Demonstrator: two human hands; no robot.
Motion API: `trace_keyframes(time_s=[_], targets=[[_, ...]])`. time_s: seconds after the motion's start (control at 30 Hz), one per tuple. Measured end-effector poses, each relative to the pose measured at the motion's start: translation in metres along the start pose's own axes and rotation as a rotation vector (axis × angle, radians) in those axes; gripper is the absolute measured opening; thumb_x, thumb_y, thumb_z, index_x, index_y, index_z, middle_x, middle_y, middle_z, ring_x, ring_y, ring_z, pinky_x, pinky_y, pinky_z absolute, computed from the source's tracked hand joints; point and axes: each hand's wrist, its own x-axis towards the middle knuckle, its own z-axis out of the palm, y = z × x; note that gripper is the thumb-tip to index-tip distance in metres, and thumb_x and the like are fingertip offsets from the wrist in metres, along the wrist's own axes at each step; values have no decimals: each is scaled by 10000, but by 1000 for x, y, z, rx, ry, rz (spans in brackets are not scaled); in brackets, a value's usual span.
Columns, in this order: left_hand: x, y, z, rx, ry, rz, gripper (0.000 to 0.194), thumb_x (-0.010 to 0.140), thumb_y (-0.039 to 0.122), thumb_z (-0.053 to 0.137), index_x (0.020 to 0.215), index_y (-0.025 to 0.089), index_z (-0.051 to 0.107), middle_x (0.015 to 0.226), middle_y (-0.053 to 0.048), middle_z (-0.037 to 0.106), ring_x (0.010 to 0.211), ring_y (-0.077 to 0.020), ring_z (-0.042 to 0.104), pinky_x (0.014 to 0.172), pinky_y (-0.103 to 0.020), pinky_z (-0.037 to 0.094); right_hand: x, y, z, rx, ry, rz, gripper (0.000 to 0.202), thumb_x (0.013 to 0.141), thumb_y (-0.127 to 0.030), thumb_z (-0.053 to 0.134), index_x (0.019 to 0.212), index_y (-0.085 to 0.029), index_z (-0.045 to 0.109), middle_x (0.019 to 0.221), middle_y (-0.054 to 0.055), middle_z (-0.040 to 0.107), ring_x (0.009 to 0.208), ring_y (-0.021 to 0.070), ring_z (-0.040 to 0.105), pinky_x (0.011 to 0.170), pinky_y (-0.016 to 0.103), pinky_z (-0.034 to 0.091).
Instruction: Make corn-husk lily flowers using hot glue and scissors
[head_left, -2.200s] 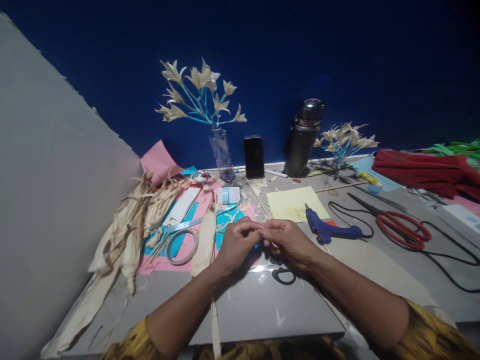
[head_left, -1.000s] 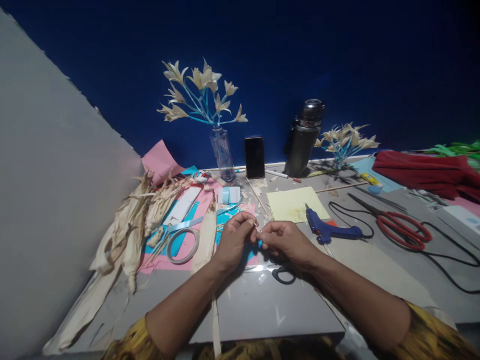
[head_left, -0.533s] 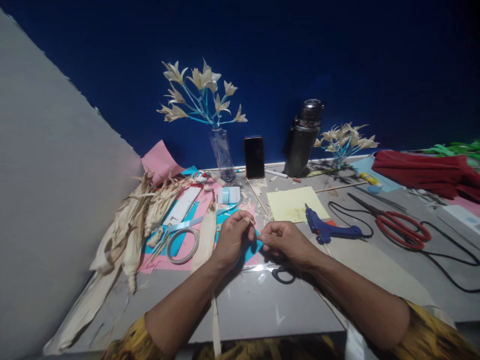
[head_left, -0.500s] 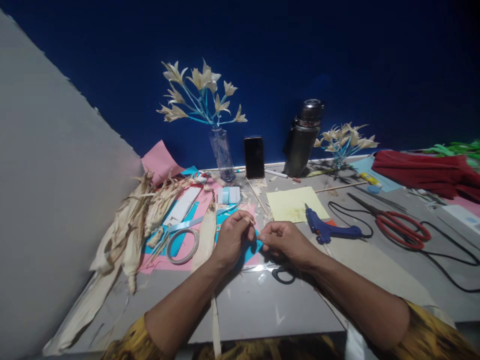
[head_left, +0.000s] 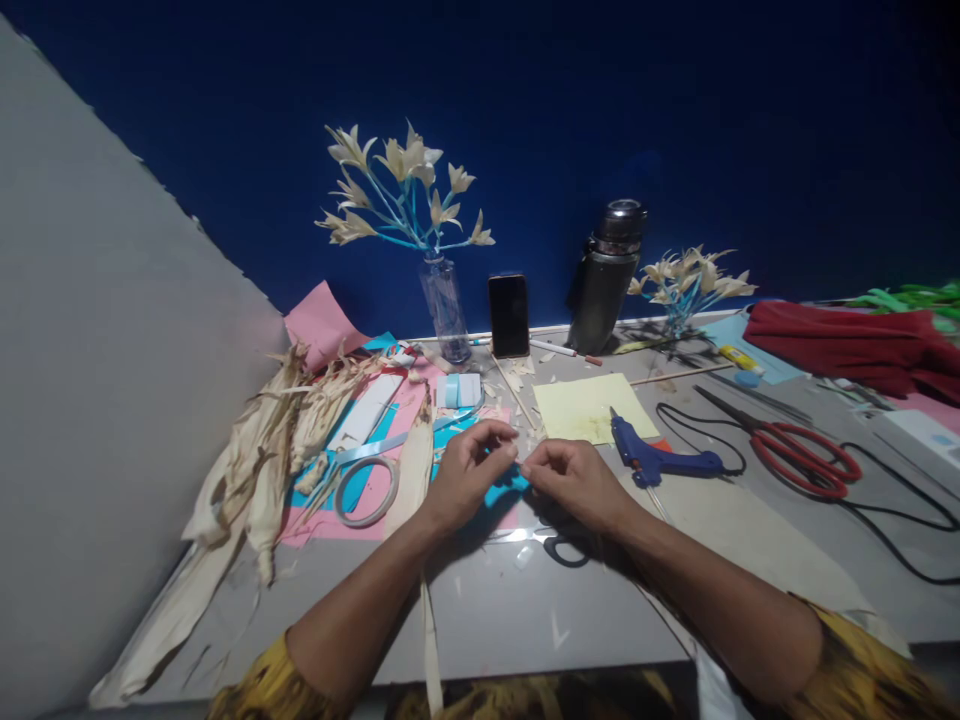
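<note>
One small piece, too small for us to make out, sits at our fingertips above blue paper. Our right hand pinches it between thumb and forefinger; our left hand curls close beside it, and we cannot tell whether that one grips. Black-handled scissors lie near our right wrist, a blue glue gun farther right. Leftward we have a tape roll and dry husks; behind stand a vase, a phone and a flask.
</note>
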Motion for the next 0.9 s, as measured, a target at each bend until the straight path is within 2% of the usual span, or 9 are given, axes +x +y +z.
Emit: trace_keyframes(time_s=[0.07,0.17,0.43,0.7,0.9], targets=[[0,-2,2,50,-52,-23,104,765,281,707,795,182,718,715,-35,639,647,-149,550,608,-258,448,1,1,-1,-79,22,-47,209,744,-345,653,622,-182,606,565,-5,564,526,124,462,504,250,347],[1,-2,4,73,-74,-46,101,740,260,708,698,168,708,638,-29,620,604,-143,530,579,-251,431,1,4,-3,-214,69,-76,228,763,-353,633,609,-190,593,565,-11,557,548,132,467,527,253,339],[3,-1,6,-2,-61,-147,75,673,231,694,649,162,676,504,11,568,487,-113,493,511,-231,373,1,7,-5,-396,66,-131,163,803,-294,612,670,-202,635,617,0,616,591,157,530,579,265,367],[6,-7,2,-22,-8,-168,31,660,175,616,645,167,642,524,14,561,517,-115,491,545,-242,393,1,1,-9,-474,59,-144,144,816,-267,600,687,-211,627,625,-3,623,596,164,541,580,273,340],[8,-8,1,-116,-29,-205,19,656,167,611,638,164,609,472,29,502,471,-96,423,501,-229,310,1,1,-11,-591,96,-231,162,845,-249,581,691,-210,615,666,6,653,630,161,562,606,267,338]])
